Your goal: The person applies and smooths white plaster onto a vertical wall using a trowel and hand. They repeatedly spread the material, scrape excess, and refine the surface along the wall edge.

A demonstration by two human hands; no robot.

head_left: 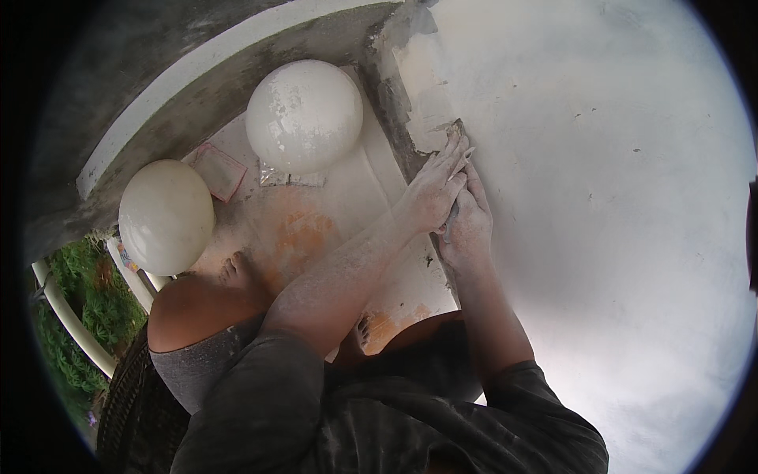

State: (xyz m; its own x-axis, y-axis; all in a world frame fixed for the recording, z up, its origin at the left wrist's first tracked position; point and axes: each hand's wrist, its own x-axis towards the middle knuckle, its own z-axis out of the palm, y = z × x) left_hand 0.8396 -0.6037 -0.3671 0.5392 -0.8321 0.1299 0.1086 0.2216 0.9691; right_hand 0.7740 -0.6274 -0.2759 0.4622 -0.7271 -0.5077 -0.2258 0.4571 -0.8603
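My hands are close together at the wall corner, both coated in white dust. My right hand is closed around the grey handle of what looks like a putty knife, mostly hidden by the fingers. Over it lies my left hand, its fingers pressed together along the tool and pointing up toward the wall. A dark tip shows just beyond the fingertips, against the smooth white wall. Beside them, the strip of wall along the corner is patchy, with grey and cream coating.
Two white, rounded, dome-like objects stand on the dusty, orange-stained floor to the left. Between them lies a pink-edged packet. A low grey ledge curves behind. White railing bars and green plants are at far left.
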